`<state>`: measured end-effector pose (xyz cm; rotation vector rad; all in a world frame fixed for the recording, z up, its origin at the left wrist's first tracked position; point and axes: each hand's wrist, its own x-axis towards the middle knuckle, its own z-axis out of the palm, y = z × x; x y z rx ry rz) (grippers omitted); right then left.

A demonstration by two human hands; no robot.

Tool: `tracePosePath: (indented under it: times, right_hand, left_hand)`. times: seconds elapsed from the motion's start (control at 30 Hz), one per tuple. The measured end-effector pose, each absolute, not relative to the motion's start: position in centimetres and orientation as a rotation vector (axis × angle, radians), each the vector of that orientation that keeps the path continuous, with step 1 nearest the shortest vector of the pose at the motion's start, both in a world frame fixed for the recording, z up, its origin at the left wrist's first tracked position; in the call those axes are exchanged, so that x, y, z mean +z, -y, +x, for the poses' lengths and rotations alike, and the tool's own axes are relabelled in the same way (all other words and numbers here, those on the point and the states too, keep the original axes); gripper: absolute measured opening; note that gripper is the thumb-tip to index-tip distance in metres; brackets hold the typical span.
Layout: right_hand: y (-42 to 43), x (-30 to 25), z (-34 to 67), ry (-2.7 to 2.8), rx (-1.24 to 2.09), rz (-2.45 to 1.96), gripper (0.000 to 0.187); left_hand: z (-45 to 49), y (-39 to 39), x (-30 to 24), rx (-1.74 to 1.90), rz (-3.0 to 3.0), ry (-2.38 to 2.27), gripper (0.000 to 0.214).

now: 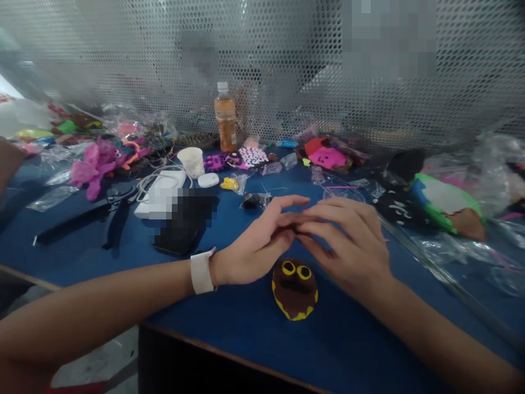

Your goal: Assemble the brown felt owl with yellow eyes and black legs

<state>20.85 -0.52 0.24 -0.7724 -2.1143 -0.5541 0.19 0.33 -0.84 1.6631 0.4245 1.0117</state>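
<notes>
My left hand [262,241], with a white band [202,272] on its wrist, meets my right hand [348,241] at the fingertips above the blue table. The fingers of both hands are pressed together. Whatever lies between them, if anything, is hidden or too small to make out. Just below the hands a flat brown clay figure [292,298] rests on the table. It has yellow-ringed black eyes and a yellow scalloped edge. Beyond my fingers lies a small clear packet of black clay [254,201], with a yellow clay packet [230,183] farther back.
A black phone [180,227], pliers [117,213] and a white box with a cable [158,191] lie to the left. A paper cup [191,162] and a drink bottle [225,120] stand behind. Colourful clay pieces and wrappers line the perforated metal screen [279,65].
</notes>
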Motion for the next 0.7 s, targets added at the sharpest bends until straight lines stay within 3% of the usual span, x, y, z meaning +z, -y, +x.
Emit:
tracePosePath:
  times: [0.1,0.3,0.5,0.7]
  right_hand:
    - [0.4,0.4,21.1,2.123,-0.485,-0.771,0.021]
    - [0.5,0.5,21.5,2.12,-0.466,-0.759,0.018]
    - [0.7,0.9,21.8,2.144,-0.379,-0.752,0.016]
    - [1.2,1.7,22.2,2.305,-0.349,-0.719,0.019]
  left_hand:
    - [0.2,-0.8,-0.8,1.069,1.61,-0.477,0.036]
    - [0.1,-1.9,-0.4,1.067,1.418,-0.53,0.045]
    - [-0.4,-2.3,-0.5,1.067,1.486,-0.648,0.027]
    - [-0.4,-2.0,-0.9,0.997,1.493,-0.691,0.036]
